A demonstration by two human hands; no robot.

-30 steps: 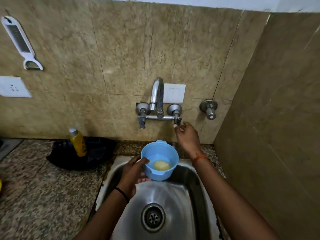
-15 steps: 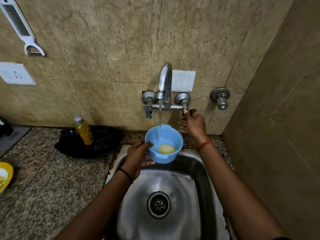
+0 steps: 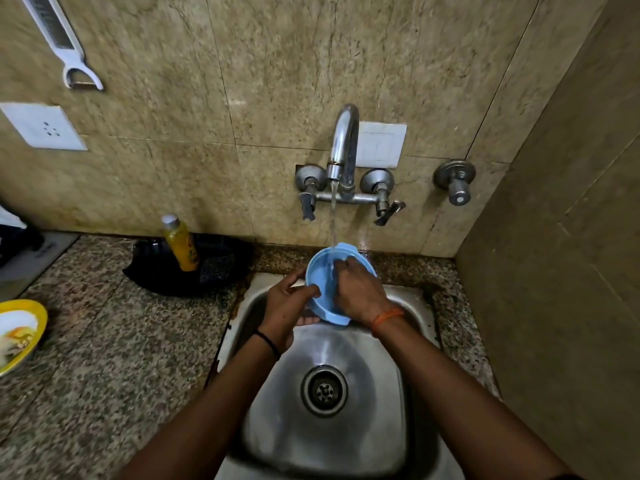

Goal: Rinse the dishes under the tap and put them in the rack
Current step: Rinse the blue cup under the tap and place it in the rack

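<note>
Yellow rim, white inside: a plate [image 3: 19, 332] lies at the far left edge of the granite counter [image 3: 114, 358], at 9 o'clock from the sink [image 3: 353, 427]. On the wall above it are a white socket [image 3: 43, 127] and, higher, a hanging white peeler [image 3: 62, 39].

Further right, a yellow bottle [image 3: 180, 243] with a silver cap stands upright on a black tray [image 3: 194, 265] against the wall, at 10 o'clock from the sink.

My left hand [image 3: 287, 311] is clamped on the left rim of the blue bowl [image 3: 322, 289]: thumb over the rim, fingers [image 3: 308, 321] under the base. A black band circles that wrist. The bowl is tilted toward me, held above the back edge of the sink, not resting on it.

Water [image 3: 332, 220] runs from the tap [image 3: 343, 150] straight down into the bowl at its 12 o'clock side.

My right hand [image 3: 360, 292] lies inside the bowl, fingers together and pressed to the inner wall just beside the stream. An orange thread circles that wrist. I cannot tell whether it holds anything.

At 1 o'clock from the bowl, the right tap lever [image 3: 389, 213] stands turned outward. A separate valve [image 3: 455, 180] sits on the wall further right. The drain [image 3: 324, 390] lies at 6 o'clock from the bowl.
</note>
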